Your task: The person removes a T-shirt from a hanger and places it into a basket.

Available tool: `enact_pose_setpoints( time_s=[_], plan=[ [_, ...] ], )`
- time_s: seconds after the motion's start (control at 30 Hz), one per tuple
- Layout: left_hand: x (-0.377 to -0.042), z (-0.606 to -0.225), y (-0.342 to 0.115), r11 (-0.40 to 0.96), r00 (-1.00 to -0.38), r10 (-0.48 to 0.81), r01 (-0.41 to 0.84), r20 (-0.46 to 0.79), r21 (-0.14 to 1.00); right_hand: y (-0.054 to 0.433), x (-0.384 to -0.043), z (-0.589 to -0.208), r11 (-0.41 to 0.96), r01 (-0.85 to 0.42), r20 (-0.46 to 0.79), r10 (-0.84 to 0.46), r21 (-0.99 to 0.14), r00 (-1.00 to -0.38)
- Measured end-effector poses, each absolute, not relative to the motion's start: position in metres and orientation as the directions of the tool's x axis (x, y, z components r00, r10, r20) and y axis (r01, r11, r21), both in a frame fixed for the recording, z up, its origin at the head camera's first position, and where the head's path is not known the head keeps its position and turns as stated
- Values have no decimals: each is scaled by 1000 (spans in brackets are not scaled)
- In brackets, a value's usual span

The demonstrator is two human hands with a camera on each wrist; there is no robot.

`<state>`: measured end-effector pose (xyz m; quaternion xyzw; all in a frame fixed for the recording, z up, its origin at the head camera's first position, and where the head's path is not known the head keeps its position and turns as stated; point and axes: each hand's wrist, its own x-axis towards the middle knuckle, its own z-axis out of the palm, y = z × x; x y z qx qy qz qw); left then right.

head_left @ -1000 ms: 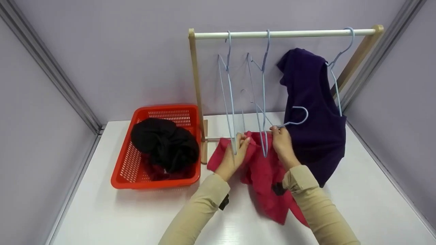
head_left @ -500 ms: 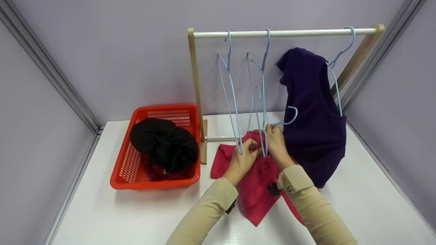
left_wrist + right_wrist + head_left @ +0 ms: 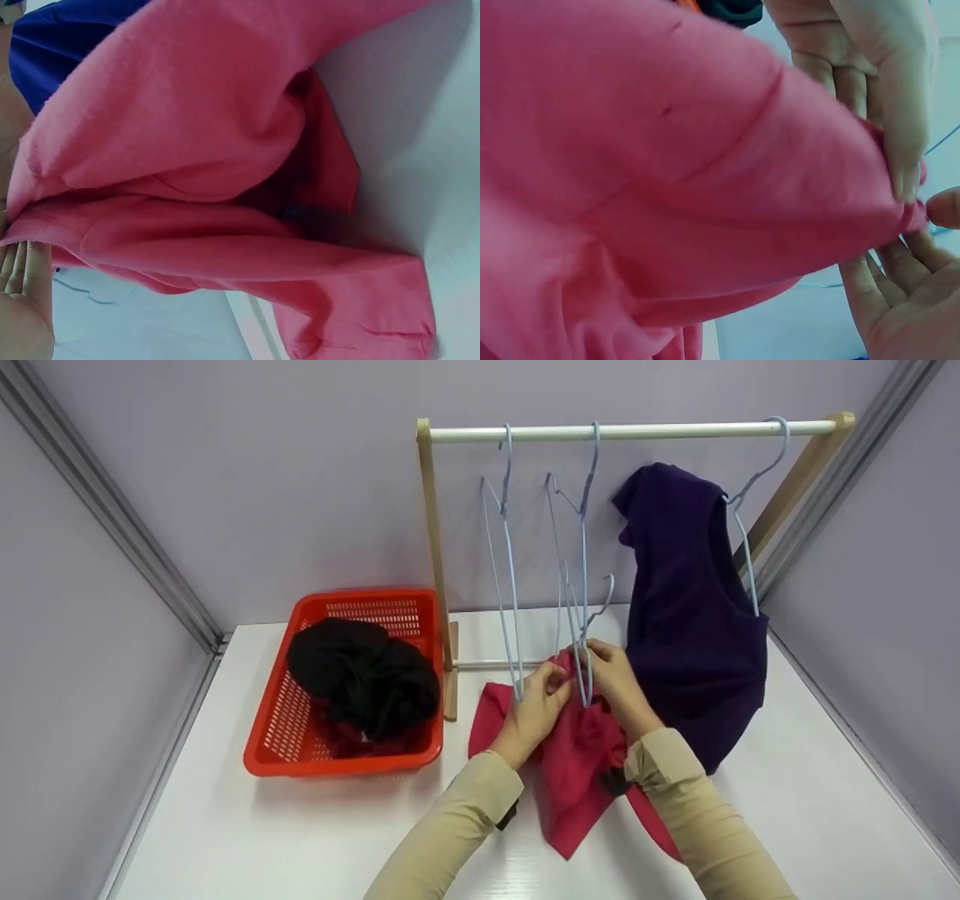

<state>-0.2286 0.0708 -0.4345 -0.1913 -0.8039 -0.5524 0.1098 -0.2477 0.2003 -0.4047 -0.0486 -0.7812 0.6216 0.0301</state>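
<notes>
In the head view a crumpled pink shirt [image 3: 574, 787] hangs down over the white table from both hands. My left hand [image 3: 534, 712] pinches the shirt's upper edge; in the right wrist view its thumb [image 3: 904, 142] presses the cloth. Just right of it, my right hand [image 3: 619, 682] holds a light-blue clothes hanger at the shirt's top edge. The hanger's hook [image 3: 611, 589] points up above the fingers, while its lower part is hidden by cloth and hands. Folds of the pink shirt [image 3: 187, 112] fill much of the left wrist view.
Two bare hangers [image 3: 509, 547] dangle from the rack's white rail [image 3: 675, 432], overlapping my hands. A dark purple sleeveless top [image 3: 686, 607] hangs on another hanger at right. On the left, a red basket [image 3: 262, 754] contains black clothing [image 3: 360, 675] and dark red cloth.
The held hanger's hook has swung from pointing right to pointing up. My left hand has shifted right towards the right hand, bunching the pink shirt closer together.
</notes>
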Motion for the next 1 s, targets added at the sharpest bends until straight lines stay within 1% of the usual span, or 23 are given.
enact_pose_setpoints(
  time_s=[0.2,0.3,0.47,0.57,0.63,0.77,0.83,0.9,1.0],
  plan=[
    [-229,-432,67,284,-924,216,370,317,885,202,-246,-399,38,54,-50,104,-998,-993],
    [-229,-432,65,299,-932,210,349,296,888,203,-247,-395,-5,55,-55,105,-998,-993],
    [-227,-435,64,302,-936,207,338,284,891,209,-254,-387,76,47,-40,98,-996,-994],
    [-226,-436,62,306,-935,221,337,278,890,214,-258,-381,98,39,-31,81,-994,-996],
    [-227,-437,61,306,-933,227,341,280,889,216,-259,-378,117,37,-32,37,-992,-999],
    [-227,-438,59,314,-922,249,365,295,876,218,-260,-375,163,9,-25,-101,-987,-995],
    [-228,-439,58,316,-918,264,371,294,873,219,-260,-374,188,-10,-17,-140,-982,-990],
    [-228,-439,57,325,-914,276,378,296,867,220,-260,-373,178,-20,-6,-139,-984,-990],
    [-229,-438,56,327,-917,285,366,279,871,220,-260,-372,149,-35,20,-102,-988,-995]
  ],
)
